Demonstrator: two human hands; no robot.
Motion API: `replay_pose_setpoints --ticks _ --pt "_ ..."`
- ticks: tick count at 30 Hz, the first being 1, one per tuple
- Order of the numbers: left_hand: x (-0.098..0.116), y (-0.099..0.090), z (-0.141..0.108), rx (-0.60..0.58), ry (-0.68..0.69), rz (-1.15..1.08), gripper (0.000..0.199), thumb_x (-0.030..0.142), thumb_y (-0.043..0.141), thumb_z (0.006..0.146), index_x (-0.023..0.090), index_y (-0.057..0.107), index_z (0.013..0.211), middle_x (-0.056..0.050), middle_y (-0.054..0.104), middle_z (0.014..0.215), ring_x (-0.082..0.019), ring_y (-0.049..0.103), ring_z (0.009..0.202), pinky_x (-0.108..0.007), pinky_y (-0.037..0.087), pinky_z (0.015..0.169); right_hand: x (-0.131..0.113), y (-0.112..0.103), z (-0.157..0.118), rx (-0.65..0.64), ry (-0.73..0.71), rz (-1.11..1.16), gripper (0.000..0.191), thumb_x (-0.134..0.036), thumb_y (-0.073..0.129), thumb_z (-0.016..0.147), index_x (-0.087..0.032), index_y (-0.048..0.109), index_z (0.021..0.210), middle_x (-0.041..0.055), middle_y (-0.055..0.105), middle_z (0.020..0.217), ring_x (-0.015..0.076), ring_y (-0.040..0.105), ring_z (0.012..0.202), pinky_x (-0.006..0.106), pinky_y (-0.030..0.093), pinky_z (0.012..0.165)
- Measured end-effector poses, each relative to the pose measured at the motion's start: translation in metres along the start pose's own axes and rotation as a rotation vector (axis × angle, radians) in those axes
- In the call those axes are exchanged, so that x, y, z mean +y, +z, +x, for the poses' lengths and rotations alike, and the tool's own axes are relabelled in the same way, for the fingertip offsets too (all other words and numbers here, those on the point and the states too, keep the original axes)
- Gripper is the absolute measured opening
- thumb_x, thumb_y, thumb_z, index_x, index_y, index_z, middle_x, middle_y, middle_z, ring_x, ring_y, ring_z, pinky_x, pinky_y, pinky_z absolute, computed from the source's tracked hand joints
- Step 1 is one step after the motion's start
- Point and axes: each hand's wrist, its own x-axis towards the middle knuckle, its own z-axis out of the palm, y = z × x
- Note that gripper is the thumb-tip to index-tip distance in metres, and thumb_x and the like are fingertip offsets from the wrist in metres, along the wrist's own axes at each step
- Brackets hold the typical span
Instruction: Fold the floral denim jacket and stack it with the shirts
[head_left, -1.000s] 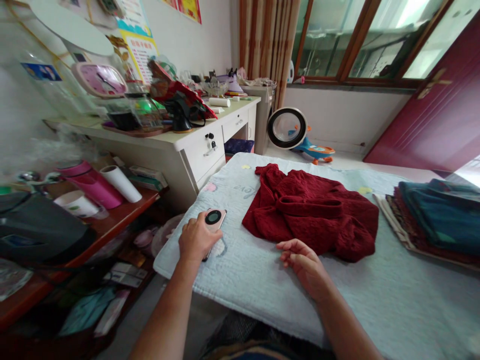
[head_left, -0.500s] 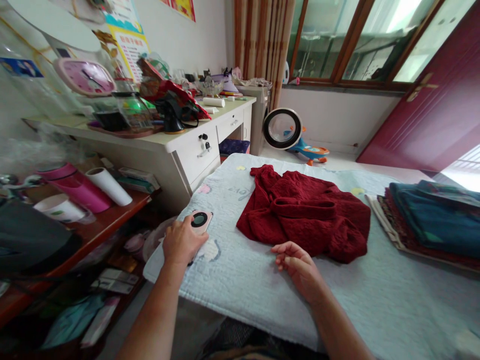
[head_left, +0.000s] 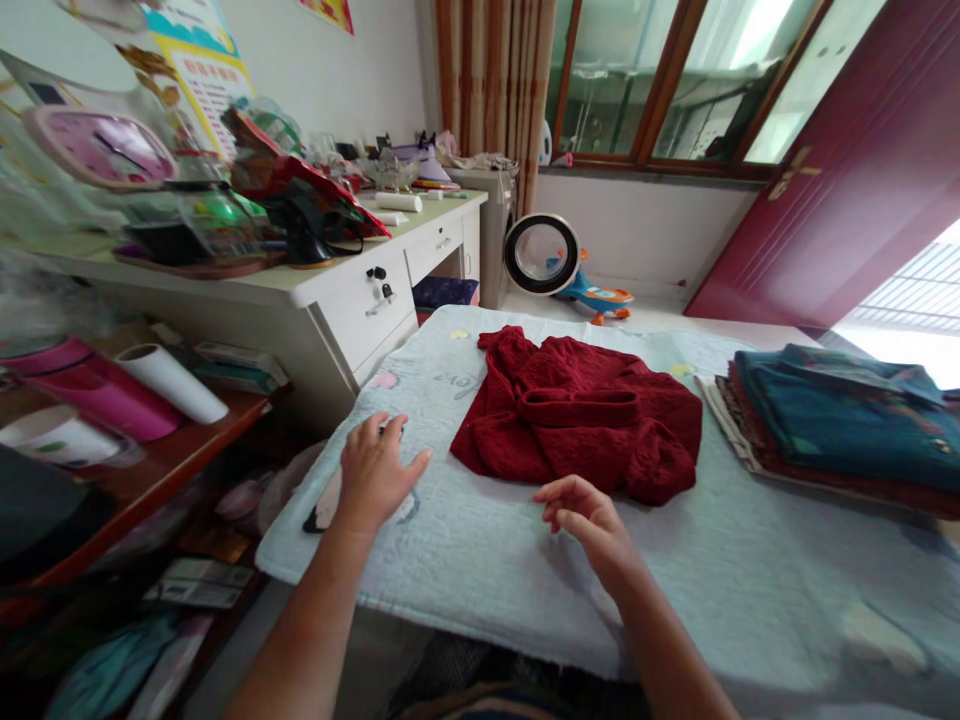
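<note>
My left hand (head_left: pixel 376 475) is above the left part of the light blue quilted cover, with fingers spread and nothing gripped. Beneath it lies a pale pink phone (head_left: pixel 327 505), mostly hidden by the hand; its dark corner shows by the wrist. My right hand (head_left: pixel 581 520) hovers palm inward, fingers loosely bent and apart, just in front of a dark red garment (head_left: pixel 577 410). That garment lies rumpled in the middle of the light blue cover (head_left: pixel 480 590).
A stack of folded clothes (head_left: pixel 847 420) sits at the right. To the left are a white desk (head_left: pixel 337 300) full of items and a low red-brown shelf (head_left: pixel 180 460) holding a pink bottle (head_left: pixel 97 390). A red door (head_left: pixel 810 170) is at the far right.
My left hand has let go of the phone and its fingers have spread; the phone now lies nearer the left edge. The view has turned slightly right. My right hand stays by the garment.
</note>
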Motion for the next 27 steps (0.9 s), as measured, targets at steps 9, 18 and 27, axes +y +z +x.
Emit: replay_pose_setpoints --ticks 9,18,27 --pt "0.094 0.038 0.028 -0.070 0.264 -0.264 0.039 0.033 0.055 0.088 0.018 0.056 0.124 -0.013 0.054 0.132 -0.028 0.047 0.125 -0.045 0.036 0.108 -0.041 -0.090 0.004 0.786 -0.283 -0.740 0.023 -0.030 0.053 0.079 -0.020 0.064 0.096 0.0092 0.067 0.093 0.0235 0.060 0.083 0.042 0.048 0.083" --pt "0.097 0.081 0.021 -0.066 0.183 -0.291 0.039 0.035 0.052 0.091 0.015 0.057 0.124 -0.013 0.060 0.124 -0.026 0.053 0.117 -0.042 0.039 0.104 0.031 -0.130 0.030 0.793 -0.304 -1.071 0.051 -0.040 0.047 0.084 -0.012 0.053 0.126 0.0192 0.060 0.121 0.0309 0.054 0.114 0.050 0.039 0.102" --pt "0.096 0.077 0.024 -0.074 0.174 -0.355 0.028 0.031 0.055 0.088 0.018 0.062 0.112 -0.009 0.064 0.114 -0.025 0.056 0.110 -0.039 0.042 0.099 0.031 -0.131 0.027 0.796 -0.260 -0.992 0.056 -0.044 0.047 0.084 -0.010 0.054 0.127 0.0207 0.062 0.120 0.0313 0.057 0.110 0.049 0.043 0.098"
